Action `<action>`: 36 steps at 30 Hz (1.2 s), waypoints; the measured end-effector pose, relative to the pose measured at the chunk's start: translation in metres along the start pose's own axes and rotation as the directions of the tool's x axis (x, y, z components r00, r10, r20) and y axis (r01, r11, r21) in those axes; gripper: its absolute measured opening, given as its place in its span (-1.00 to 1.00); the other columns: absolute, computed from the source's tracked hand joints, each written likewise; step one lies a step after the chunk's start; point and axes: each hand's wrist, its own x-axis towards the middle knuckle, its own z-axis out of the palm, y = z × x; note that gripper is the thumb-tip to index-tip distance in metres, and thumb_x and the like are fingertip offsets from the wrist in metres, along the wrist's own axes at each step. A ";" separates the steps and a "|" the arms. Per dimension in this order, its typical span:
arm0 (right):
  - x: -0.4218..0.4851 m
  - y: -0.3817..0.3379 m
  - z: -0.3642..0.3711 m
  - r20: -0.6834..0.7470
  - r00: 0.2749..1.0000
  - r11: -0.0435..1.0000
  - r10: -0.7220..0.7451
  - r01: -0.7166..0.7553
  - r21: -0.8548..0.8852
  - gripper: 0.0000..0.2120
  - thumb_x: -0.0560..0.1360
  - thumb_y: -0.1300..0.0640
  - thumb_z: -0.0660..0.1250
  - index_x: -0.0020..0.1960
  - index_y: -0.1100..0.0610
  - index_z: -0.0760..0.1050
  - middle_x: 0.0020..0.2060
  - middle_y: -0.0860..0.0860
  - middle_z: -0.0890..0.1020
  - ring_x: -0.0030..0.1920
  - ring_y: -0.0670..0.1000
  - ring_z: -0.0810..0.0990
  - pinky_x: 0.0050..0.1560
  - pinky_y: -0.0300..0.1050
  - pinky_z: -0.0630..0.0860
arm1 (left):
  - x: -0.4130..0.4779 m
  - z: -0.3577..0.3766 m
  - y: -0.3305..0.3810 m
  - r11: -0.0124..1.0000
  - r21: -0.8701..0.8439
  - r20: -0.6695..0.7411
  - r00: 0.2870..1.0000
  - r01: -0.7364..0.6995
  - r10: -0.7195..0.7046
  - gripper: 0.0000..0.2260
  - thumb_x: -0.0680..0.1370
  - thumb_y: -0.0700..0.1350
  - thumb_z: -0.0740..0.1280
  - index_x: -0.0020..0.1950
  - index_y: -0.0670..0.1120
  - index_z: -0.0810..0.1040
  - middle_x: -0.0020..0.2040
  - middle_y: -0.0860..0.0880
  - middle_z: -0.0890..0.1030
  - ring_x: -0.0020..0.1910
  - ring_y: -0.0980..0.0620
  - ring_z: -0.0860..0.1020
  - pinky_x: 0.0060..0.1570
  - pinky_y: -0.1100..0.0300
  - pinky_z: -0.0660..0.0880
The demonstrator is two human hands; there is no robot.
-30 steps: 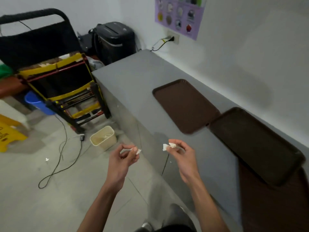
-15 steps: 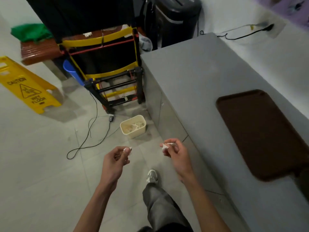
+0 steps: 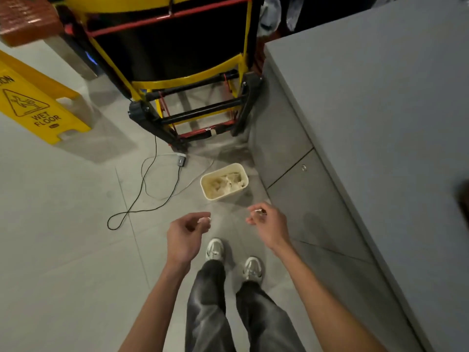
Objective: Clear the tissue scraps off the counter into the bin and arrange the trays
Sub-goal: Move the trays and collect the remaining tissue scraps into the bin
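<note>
The grey tabletop [image 3: 380,97] fills the right side, with a yellow-and-black cart [image 3: 177,59] at its far left. The cream bin [image 3: 228,194] sits on the floor by the tabletop's base and holds tissue. Nearer, the left hand [image 3: 185,237] pinches one tissue scrap [image 3: 204,219] and the right hand [image 3: 271,227] pinches another scrap [image 3: 258,211], both in curled fingers [image 3: 200,214].

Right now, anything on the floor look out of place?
Yes: a loose black cable loops across the floor tiles from an adapter by the cart, left of the bin. Close to the person's shoes, it looks like a trip risk.
</note>
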 end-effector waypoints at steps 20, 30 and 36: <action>0.277 0.119 0.155 -0.122 0.984 0.935 0.132 -0.164 -0.314 -0.82 0.58 0.35 0.35 0.07 0.13 0.63 0.03 0.10 0.72 -0.03 -0.04 0.60 -0.21 -0.68 0.31 | 0.344 0.081 -0.139 0.890 0.456 0.099 0.993 0.013 -0.065 -0.71 0.29 -0.15 0.70 -0.21 -0.04 0.61 -0.24 -0.02 0.70 -0.28 -0.01 0.68 -0.21 0.10 0.63; 0.289 0.087 0.149 -0.058 0.983 0.910 0.177 -0.185 -0.371 -0.44 0.63 0.21 0.35 0.58 0.01 0.31 0.45 0.13 0.48 0.45 0.17 0.46 0.38 0.04 0.48 | 0.361 0.106 -0.139 0.653 0.727 0.304 0.952 -0.214 -0.026 -0.45 0.51 -0.07 0.49 0.48 -0.05 0.44 0.34 -0.18 0.59 0.31 -0.21 0.55 0.24 0.01 0.50; 0.202 0.055 0.105 -0.150 0.985 0.915 -0.086 0.018 -0.402 -0.53 0.68 -0.03 0.29 0.55 0.01 0.31 0.50 0.06 0.47 0.46 0.12 0.49 0.41 0.17 0.52 | 0.290 0.086 -0.085 0.503 0.732 0.428 0.885 -0.459 0.184 -0.43 0.61 -0.01 0.39 0.59 -0.03 0.30 0.50 -0.15 0.44 0.37 -0.23 0.50 0.26 -0.11 0.53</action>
